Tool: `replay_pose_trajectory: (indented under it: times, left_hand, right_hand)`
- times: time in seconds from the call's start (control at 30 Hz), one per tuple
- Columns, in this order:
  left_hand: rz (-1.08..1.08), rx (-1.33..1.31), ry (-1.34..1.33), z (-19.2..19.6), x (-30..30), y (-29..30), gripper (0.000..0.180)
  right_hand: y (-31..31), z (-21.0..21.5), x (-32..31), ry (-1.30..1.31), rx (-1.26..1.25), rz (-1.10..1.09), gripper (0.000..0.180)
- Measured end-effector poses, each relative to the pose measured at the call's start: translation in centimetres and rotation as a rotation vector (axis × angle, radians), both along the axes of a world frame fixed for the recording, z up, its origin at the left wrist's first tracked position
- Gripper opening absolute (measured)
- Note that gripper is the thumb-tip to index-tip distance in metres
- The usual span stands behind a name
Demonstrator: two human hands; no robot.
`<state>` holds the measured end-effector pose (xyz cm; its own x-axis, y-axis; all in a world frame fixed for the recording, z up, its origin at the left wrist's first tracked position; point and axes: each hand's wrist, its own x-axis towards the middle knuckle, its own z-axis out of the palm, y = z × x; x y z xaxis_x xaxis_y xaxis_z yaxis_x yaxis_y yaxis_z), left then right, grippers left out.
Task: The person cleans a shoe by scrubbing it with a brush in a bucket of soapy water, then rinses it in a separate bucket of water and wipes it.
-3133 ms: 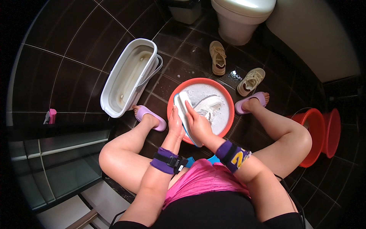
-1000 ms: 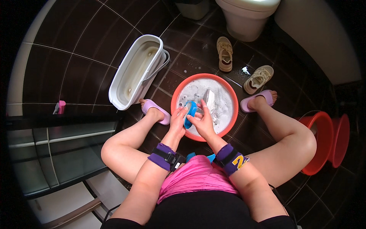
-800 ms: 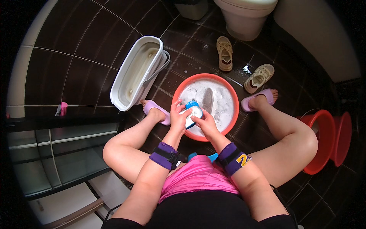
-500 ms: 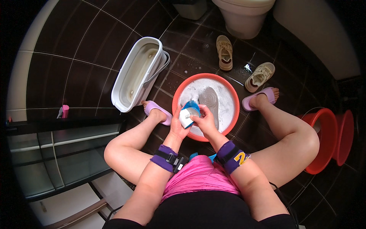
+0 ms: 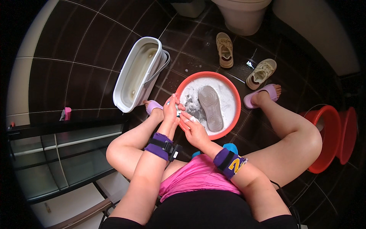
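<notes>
Over the left rim of an orange-red basin [image 5: 237, 110], my two hands come together. My left hand [image 5: 170, 110] is closed around a small blue-and-white thing [image 5: 178, 112], mostly hidden by the fingers; its kind I cannot make out. My right hand [image 5: 196, 133] reaches its fingertips to the same thing, with white foam on the fingers. Inside the basin lies a shoe [image 5: 211, 108] with its grey sole up, in white suds [image 5: 227, 97]. A darker foamy patch shows beside the shoe, close to my hands.
A long white bucket [image 5: 117, 93] with a grey handle stands left of the basin. Two cream sneakers [image 5: 224, 49] [image 5: 261, 72] rest beyond it, near a toilet [image 5: 244, 17]. Red tubs [image 5: 324, 141] are at the right. A glass-panelled frame [image 5: 68, 156] runs along the left.
My hands have turned and shifted left, and the blue-and-white thing is now mostly covered by fingers. More of the shoe sole shows. Foam now shows on my right fingers.
</notes>
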<state>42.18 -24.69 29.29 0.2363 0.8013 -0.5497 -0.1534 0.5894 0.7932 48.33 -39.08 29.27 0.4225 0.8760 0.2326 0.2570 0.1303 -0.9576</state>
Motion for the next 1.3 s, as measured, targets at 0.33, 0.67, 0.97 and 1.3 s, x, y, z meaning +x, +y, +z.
replay_pose_trajectory:
  times: [0.33,0.67,0.97,1.3]
  left_hand:
    - [0.015,-0.066,0.027,0.8,1.9,2.1,0.046]
    - [0.040,-0.091,-0.065,1.1,-3.8,4.1,0.052]
    - [0.160,-0.153,-0.215,1.7,-21.9,3.6,0.057]
    - [0.211,0.162,-0.268,-1.9,-42.4,4.2,0.038]
  right_hand:
    - [1.2,-1.3,3.3,0.191,-0.153,-0.095,0.046]
    - [4.2,-0.9,-2.5,0.152,-0.136,-0.088,0.041]
    - [7.5,-0.4,-20.4,0.399,-0.290,0.040,0.064]
    - [15.0,0.6,-38.4,1.375,-0.649,0.201,0.057]
